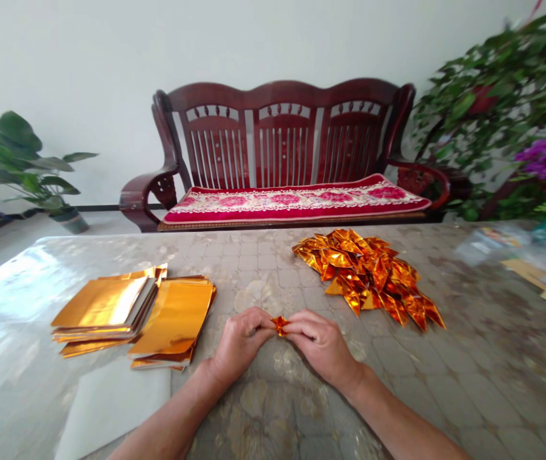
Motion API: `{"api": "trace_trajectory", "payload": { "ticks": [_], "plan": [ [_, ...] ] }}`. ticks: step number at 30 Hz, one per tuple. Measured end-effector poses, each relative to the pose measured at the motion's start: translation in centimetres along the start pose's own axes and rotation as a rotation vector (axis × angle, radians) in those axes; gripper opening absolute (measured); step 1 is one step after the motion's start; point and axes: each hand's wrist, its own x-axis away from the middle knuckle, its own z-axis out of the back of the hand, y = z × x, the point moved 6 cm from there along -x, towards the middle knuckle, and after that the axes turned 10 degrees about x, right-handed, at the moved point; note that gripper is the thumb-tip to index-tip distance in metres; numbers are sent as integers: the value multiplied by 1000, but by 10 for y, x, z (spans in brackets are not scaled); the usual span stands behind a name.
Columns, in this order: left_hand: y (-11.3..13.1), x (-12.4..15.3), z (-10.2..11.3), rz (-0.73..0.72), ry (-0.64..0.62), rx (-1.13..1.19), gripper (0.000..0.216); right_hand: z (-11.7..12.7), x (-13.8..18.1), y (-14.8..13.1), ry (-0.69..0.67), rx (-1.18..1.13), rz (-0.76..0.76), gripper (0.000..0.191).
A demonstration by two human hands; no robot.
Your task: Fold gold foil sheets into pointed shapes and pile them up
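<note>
The person's left hand (242, 338) and right hand (321, 342) both have thumb and fingers pinched close together, gripping opposite ends of 1 small, shiny orange-gold folded foil piece (280, 326). Its creased middle shows between the 2 hands; its ends are hidden by the fingers. The piece is left of, and nearer the person than, a heap of glossy orange-gold pointed foil shapes (368, 271). Well left of that heap, 2 stacks of flat, rectangular gold foil sheets (174, 313) lie side by side.
</note>
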Motion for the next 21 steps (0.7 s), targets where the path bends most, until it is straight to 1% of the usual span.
{"api": "trace_trajectory", "payload": {
  "ticks": [5,8,14,18,21],
  "plan": [
    [-2,-1,-3,80,-40,30,10,-1,1,-3,7,-46,6,14],
    [-1,0,-4,98,-50,40,13,1,0,-6,13,-60,8,14],
    [2,6,-6,69,-55,4,13,4,0,-10,22,-82,6,16],
    [3,8,-7,26,-70,-34,13,2,1,-8,19,-95,-22,19],
    [4,8,-6,19,-77,-34,13,2,1,-7,10,-93,-27,19]
  ]
}}
